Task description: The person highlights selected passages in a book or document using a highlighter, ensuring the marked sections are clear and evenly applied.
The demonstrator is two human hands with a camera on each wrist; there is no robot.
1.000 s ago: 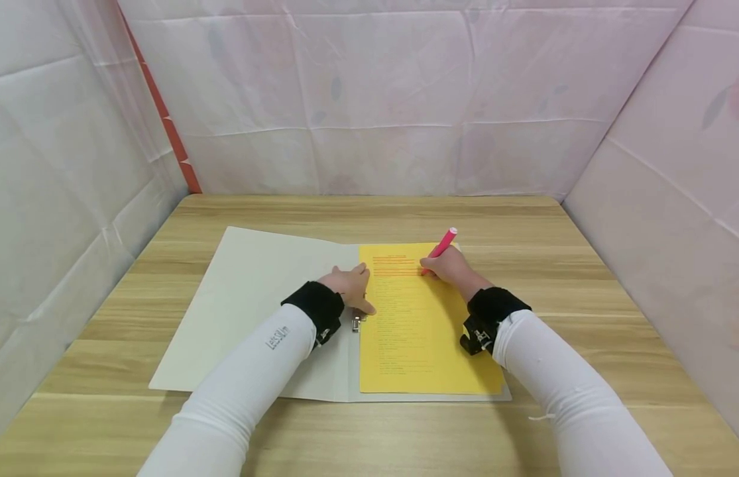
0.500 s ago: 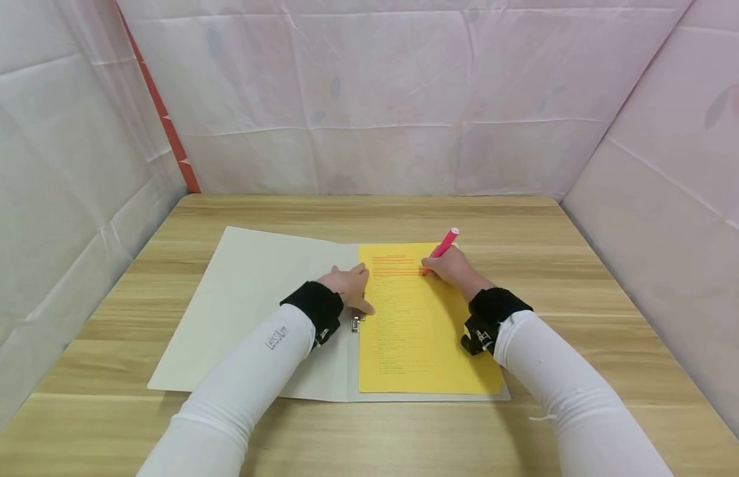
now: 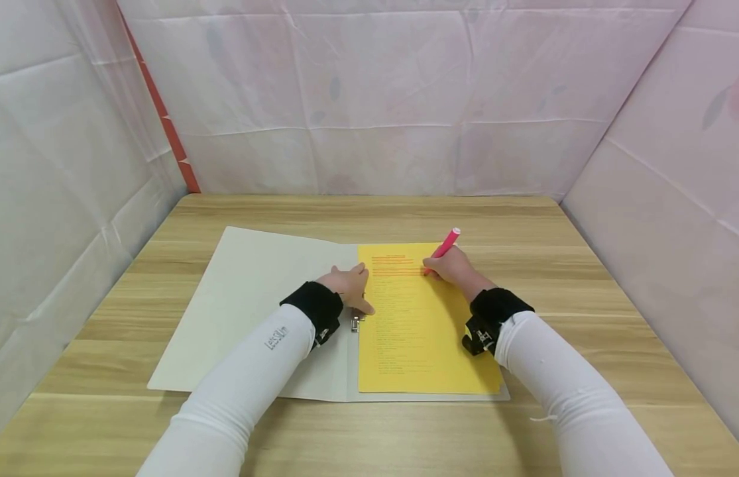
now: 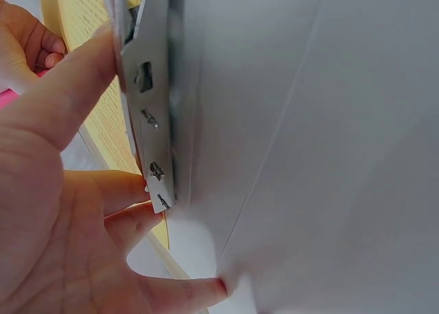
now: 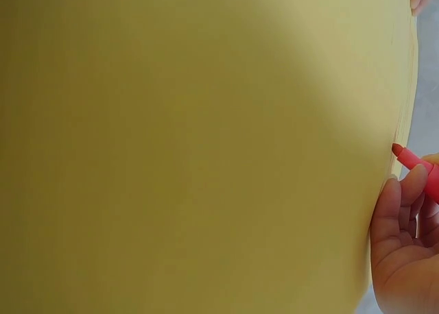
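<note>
Before me: one open folder (image 3: 250, 298), one yellow sheet (image 3: 425, 338), one metal clip (image 3: 356, 322), one pink marker (image 3: 445, 246), my two hands, left (image 3: 349, 287) and right (image 3: 455, 268), one table (image 3: 369, 212)

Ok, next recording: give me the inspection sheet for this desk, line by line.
Surface: wooden table, light grain, bare around the folder.
Job's things: open white folder lying flat; yellow printed sheet on its right half, its top lines marked in red; pink highlighter, tip on the sheet.
Clutter: nothing seen.
Grips: right hand holds the highlighter; left hand rests with fingers spread at the sheet's left edge, by the metal clip.
Cables: nothing seen; black wrist straps on white sleeves.
Surroundings: pale pink fabric walls on three sides, an orange strip in the left corner.
</note>
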